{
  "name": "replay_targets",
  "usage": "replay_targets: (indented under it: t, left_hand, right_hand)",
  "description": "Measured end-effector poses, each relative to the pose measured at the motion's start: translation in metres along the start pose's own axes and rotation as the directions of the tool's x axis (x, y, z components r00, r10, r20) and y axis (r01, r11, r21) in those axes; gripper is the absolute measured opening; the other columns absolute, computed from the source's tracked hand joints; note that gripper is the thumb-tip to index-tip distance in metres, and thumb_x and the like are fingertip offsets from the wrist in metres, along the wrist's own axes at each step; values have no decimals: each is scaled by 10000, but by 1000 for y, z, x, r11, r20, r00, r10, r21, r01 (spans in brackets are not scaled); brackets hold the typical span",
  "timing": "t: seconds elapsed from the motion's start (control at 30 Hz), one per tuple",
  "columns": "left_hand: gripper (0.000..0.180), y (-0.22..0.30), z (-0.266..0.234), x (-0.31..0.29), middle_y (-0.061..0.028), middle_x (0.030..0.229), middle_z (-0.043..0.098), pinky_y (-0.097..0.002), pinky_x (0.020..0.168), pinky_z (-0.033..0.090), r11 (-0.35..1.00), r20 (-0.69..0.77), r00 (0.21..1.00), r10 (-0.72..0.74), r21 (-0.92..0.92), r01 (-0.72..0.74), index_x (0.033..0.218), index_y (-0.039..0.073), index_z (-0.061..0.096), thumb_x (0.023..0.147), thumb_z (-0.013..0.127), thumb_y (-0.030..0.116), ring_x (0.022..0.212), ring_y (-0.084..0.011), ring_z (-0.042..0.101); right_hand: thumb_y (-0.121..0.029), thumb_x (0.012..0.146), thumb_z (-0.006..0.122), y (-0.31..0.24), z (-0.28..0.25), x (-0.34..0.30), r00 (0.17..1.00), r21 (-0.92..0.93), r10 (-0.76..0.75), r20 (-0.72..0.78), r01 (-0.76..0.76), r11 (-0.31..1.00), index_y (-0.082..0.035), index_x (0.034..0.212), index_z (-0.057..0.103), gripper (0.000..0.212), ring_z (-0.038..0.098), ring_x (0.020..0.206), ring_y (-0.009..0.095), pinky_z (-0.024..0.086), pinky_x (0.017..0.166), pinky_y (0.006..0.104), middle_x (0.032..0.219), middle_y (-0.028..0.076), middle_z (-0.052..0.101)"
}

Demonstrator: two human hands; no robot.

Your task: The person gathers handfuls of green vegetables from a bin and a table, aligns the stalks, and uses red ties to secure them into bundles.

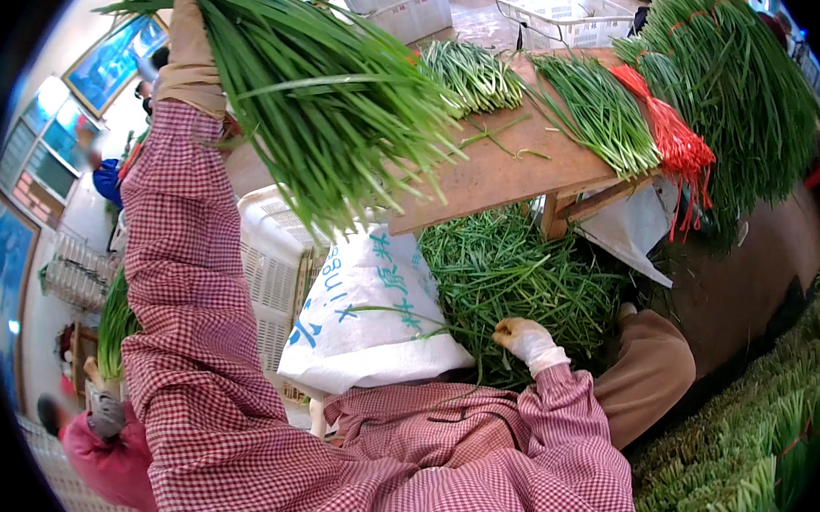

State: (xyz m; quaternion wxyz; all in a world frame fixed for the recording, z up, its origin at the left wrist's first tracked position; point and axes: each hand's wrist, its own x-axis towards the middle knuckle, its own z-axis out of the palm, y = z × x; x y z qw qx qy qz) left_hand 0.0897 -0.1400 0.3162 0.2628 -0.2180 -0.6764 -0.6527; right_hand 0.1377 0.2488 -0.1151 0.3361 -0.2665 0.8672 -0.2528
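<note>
My left hand, in a tan glove, is raised high at the upper left and closed round a big bunch of garlic chives. The leaves fan out to the right over the edge of a wooden board. Low in the middle, my right hand wears a pale glove with a white cuff. Its fingers are curled closed, and what they hold, if anything, is hidden. Beneath it lies a heap of loose green leaves. A white woven sack covers my lap beside that heap.
On the wooden board lie two smaller chive bunches, red ties and a tall chive stack. Rows of bundled chives line the right side. White crates stand behind. Another person sits at the lower left.
</note>
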Motion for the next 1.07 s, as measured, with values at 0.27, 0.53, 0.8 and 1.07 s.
replay_targets:
  t: [0.27,0.53,0.8,1.07]
  left_hand:
    - [342,-71,42,17,-155,951,589,-374,868,482,982,-130,987,-99,-171,77,1113,31,497,877,475,276,921,-256,583]
    - [172,-135,89,54,-70,627,592,-311,477,492,734,-60,913,-403,-618,283,737,88,592,782,594,253,526,-194,573]
    - [238,-247,12,107,-76,566,577,-343,464,469,736,-139,907,-397,-639,224,675,73,582,803,531,268,467,-223,545]
    - [272,-365,-47,141,-94,616,588,-371,536,487,656,-177,915,-364,-746,117,689,78,576,778,566,334,539,-248,565]
  right_hand:
    - [-305,851,552,-79,-193,-54,400,188,-176,-899,718,671,-13,1179,490,444,524,966,158,411,851,253,1131,68,542]
    - [-513,877,380,-85,-258,64,797,618,-405,-448,604,504,-21,1319,310,665,333,1213,191,256,1003,291,1320,107,359]
    - [-324,858,545,-118,-271,89,868,717,-337,-364,492,494,-29,1197,460,457,515,951,107,401,801,233,1053,15,565]
    - [-279,822,602,-150,-292,157,850,501,-257,-459,487,716,-24,1266,400,550,509,1031,132,382,901,248,1143,105,538]
